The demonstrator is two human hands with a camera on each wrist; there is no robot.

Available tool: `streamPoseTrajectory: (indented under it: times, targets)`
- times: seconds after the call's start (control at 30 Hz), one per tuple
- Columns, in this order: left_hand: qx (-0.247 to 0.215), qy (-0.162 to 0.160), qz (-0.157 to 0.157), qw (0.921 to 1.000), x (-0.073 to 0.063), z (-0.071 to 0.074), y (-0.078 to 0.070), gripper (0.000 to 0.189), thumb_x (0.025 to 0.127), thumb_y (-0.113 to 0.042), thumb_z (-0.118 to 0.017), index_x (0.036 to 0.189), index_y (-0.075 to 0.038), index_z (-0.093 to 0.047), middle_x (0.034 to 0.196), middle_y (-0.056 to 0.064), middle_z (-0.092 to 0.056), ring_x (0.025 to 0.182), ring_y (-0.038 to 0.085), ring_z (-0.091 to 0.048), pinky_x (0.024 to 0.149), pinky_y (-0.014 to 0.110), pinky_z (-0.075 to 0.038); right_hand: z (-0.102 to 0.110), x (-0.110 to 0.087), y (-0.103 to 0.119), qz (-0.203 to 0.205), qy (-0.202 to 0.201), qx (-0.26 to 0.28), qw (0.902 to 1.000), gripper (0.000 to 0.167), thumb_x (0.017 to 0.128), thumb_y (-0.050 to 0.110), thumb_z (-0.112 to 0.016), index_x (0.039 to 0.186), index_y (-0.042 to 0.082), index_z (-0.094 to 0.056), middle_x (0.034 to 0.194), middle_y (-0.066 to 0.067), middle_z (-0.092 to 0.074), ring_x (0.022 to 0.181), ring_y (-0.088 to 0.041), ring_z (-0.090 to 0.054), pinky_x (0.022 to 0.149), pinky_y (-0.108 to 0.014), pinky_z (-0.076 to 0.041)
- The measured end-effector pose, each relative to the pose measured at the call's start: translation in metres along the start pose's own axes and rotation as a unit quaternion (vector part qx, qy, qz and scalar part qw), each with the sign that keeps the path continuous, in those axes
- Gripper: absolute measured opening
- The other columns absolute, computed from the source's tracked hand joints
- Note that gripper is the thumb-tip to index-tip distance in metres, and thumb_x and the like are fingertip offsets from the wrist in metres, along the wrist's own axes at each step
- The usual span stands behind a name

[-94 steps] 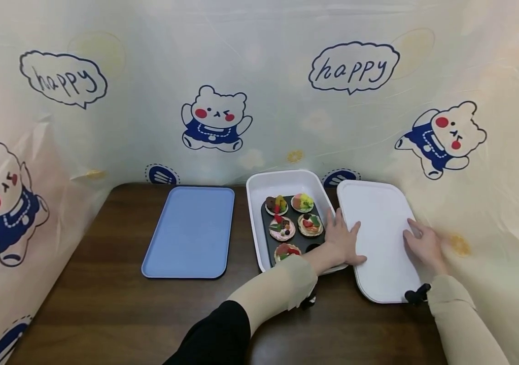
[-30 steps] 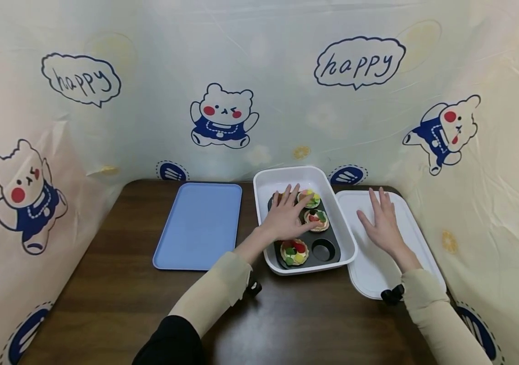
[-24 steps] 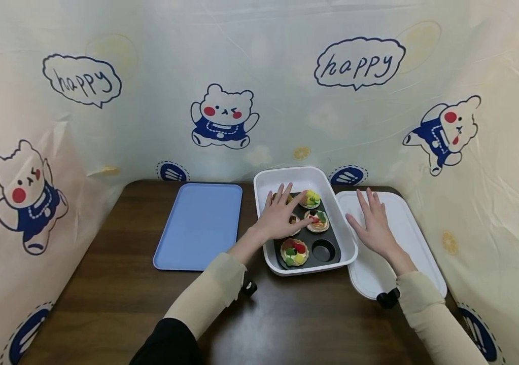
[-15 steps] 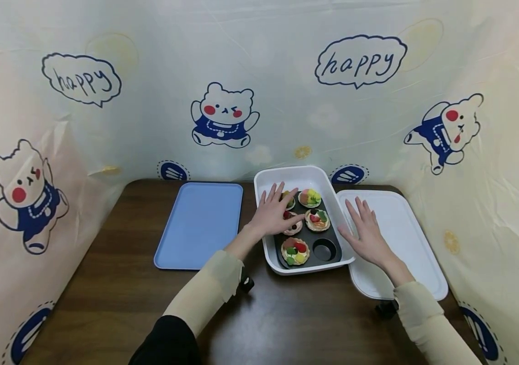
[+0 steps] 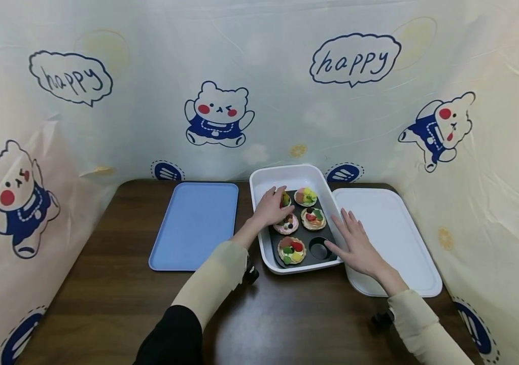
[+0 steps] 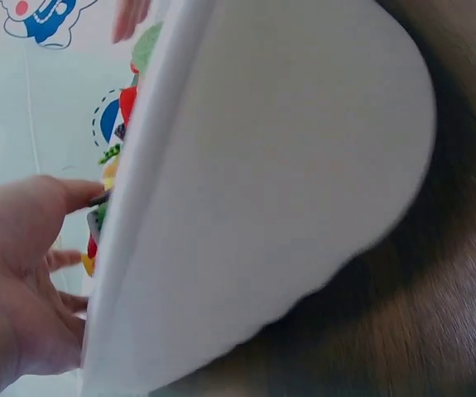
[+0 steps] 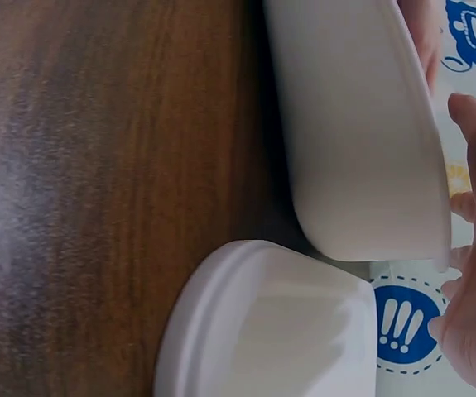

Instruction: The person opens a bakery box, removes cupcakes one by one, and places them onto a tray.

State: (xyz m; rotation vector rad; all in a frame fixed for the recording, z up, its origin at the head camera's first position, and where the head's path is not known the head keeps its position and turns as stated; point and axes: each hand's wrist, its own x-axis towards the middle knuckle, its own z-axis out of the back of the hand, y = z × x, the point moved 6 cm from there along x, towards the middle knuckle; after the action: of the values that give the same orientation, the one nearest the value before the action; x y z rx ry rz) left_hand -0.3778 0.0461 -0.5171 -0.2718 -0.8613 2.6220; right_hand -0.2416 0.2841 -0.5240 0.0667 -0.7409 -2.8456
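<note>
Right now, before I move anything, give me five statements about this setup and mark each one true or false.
1. The dark pan sits inside the white tub. True.
2. The blue tray lies to the left of the tub. True.
3. The left hand is over the blue tray. False: it is over the left side of the pan.
4. The right hand has its fingers spread. True.
5. Every place in the pan is filled. False: five hold tarts, but the front right cup is empty.
</note>
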Motion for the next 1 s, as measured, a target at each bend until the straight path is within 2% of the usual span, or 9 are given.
streamPoseTrajectory:
  times: [0.1,0.17,0.3,0.4,0.6,0.8,1.0]
  targets:
    - [-0.014,-0.017,0.019,0.9996,0.005,-0.002,0.001,0.074,0.108,-0.036,-0.069,0.171,-0.012,-0.038,0.171,0.026,-0.04,0.155,0.047,-0.044,0.126,0.059,-0.044,-0.006,-0.002,-0.002,-0.003,0.01,0.002,0.9999,0.088,0.104,0.052,-0.067,0.174,0.012,-0.031,0.185,-0.025,-0.008,0.17,-0.054,-0.004,0.134,-0.077,-0.008]
    - [-0.013,-0.031,0.033,0.9989,0.008,-0.003,0.001,0.076,0.106,-0.034,-0.072,0.17,-0.011,-0.038,0.166,0.026,-0.046,0.15,0.047,-0.048,0.121,0.06,-0.047,-0.01,-0.003,-0.003,-0.007,0.012,0.003,0.9999,0.089,0.104,0.052,-0.068,0.174,0.013,-0.031,0.185,-0.024,-0.007,0.17,-0.054,-0.004,0.134,-0.076,-0.008]
    - [-0.029,-0.055,0.069,0.9957,0.012,-0.005,0.007,0.082,0.102,-0.032,-0.078,0.168,-0.007,-0.037,0.158,0.028,-0.051,0.145,0.047,-0.048,0.119,0.059,-0.046,-0.014,-0.004,-0.003,-0.012,0.008,0.005,0.9999,0.09,0.103,0.053,-0.069,0.175,0.014,-0.03,0.185,-0.023,-0.005,0.17,-0.054,-0.005,0.133,-0.077,-0.012]
    - [-0.049,-0.066,0.087,0.9928,0.016,-0.006,0.012,0.081,0.098,-0.03,-0.083,0.164,-0.006,-0.043,0.155,0.027,-0.053,0.142,0.045,-0.048,0.119,0.057,-0.046,-0.015,-0.004,-0.003,-0.016,0.0,0.004,0.9999,0.089,0.104,0.053,-0.069,0.175,0.014,-0.03,0.186,-0.023,-0.003,0.169,-0.055,-0.006,0.133,-0.077,-0.014]
    - [-0.052,-0.06,0.113,0.9904,0.017,-0.002,0.009,0.067,0.094,-0.03,-0.086,0.152,-0.01,-0.06,0.148,0.022,-0.054,0.134,0.04,-0.049,0.11,0.055,-0.051,-0.015,-0.003,-0.003,-0.016,-0.022,-0.01,0.9996,0.085,0.105,0.05,-0.066,0.174,0.015,-0.031,0.185,-0.023,-0.005,0.169,-0.056,-0.008,0.133,-0.077,-0.016]
    - [-0.039,-0.054,0.142,0.9877,0.02,-0.001,0.009,0.064,0.092,-0.026,-0.088,0.149,-0.01,-0.062,0.143,0.021,-0.057,0.131,0.038,-0.049,0.109,0.049,-0.051,-0.017,-0.003,-0.002,-0.015,-0.031,-0.021,0.9992,0.081,0.106,0.047,-0.066,0.173,0.014,-0.036,0.185,-0.024,-0.008,0.168,-0.056,-0.013,0.129,-0.079,-0.022]
    - [-0.035,-0.058,0.139,0.988,0.022,-0.002,0.011,0.064,0.091,-0.025,-0.089,0.147,-0.006,-0.063,0.141,0.022,-0.06,0.132,0.038,-0.05,0.112,0.048,-0.048,-0.018,-0.003,-0.001,-0.011,-0.038,-0.019,0.999,0.078,0.105,0.041,-0.068,0.171,0.012,-0.038,0.184,-0.025,-0.008,0.167,-0.055,-0.015,0.128,-0.079,-0.026]
